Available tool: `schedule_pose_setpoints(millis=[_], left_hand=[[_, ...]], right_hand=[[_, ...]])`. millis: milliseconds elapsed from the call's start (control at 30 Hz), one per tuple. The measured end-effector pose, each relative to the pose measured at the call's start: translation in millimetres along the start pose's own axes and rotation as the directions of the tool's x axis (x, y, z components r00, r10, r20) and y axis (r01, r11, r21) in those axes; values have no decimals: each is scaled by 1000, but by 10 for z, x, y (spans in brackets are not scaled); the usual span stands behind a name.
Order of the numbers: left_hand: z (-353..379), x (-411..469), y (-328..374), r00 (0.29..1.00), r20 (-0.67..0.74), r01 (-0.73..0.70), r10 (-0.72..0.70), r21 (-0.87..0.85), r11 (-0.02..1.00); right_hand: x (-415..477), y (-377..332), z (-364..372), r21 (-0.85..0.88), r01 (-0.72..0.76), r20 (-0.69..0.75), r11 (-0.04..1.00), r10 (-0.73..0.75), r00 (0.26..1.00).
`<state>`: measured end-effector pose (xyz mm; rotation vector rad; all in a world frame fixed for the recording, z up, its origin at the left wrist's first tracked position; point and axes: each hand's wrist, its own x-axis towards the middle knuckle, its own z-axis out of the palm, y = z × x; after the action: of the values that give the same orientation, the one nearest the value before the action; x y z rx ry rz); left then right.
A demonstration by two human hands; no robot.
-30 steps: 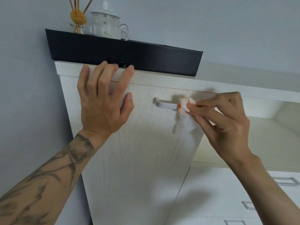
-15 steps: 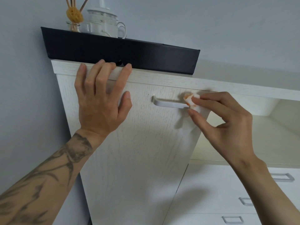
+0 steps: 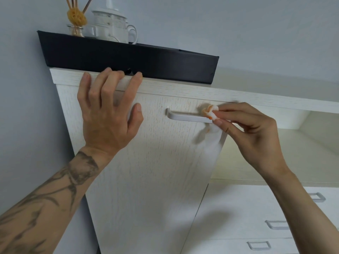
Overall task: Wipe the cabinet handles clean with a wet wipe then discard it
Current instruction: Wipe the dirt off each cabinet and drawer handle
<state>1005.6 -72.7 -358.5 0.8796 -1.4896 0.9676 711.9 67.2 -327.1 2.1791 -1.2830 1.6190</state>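
- A left hand [image 3: 108, 114], left of centre, lies flat with fingers spread wide on a pale wood-grain cabinet door [image 3: 146, 180]; its fingertips reach the cabinet's top edge.
- A right hand [image 3: 253, 136], right of centre, pinches a bunched white wet wipe [image 3: 211, 111] between thumb and fingertips.
- The wipe, stained orange, presses against the right end of the door's silver bar handle [image 3: 187, 117], at mid-frame; a blurred tail of it hangs below.
- A long black box [image 3: 128, 59] sits on top of the cabinet, upper centre.
- A white lidded jug [image 3: 113, 26] and a reed diffuser [image 3: 76, 21] stand at upper left.
- White drawers with small silver drawer pulls [image 3: 277, 224] fill the lower right.
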Motion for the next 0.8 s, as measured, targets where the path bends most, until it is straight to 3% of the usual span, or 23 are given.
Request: schedule_pose_setpoints(millis=[67, 200, 367, 500, 667, 800], left_hand=[[-4, 4, 5, 1000, -1, 2, -2, 4, 1000], [-7, 2, 2, 1000, 4, 3, -3, -4, 1000], [-5, 5, 4, 1000, -4, -2, 2, 0, 1000], [2, -3, -1, 1000, 0, 3, -3, -2, 1000], [19, -3, -12, 1000, 1, 1, -1, -4, 1000], [17, -13, -11, 1000, -1, 1, -1, 4, 1000]], right_hand=[[-6, -32, 16, 64, -43, -18, 997, 44, 999], [-86, -78, 62, -142, 119, -62, 983, -128, 990], [-16, -63, 22, -19, -38, -24, 999, 38, 999], [-100, -115, 52, -146, 58, -45, 988, -65, 997], [-37, -97, 26, -155, 8, -38, 988, -14, 999], [-154, -109, 31, -199, 87, -83, 976, -105, 991]])
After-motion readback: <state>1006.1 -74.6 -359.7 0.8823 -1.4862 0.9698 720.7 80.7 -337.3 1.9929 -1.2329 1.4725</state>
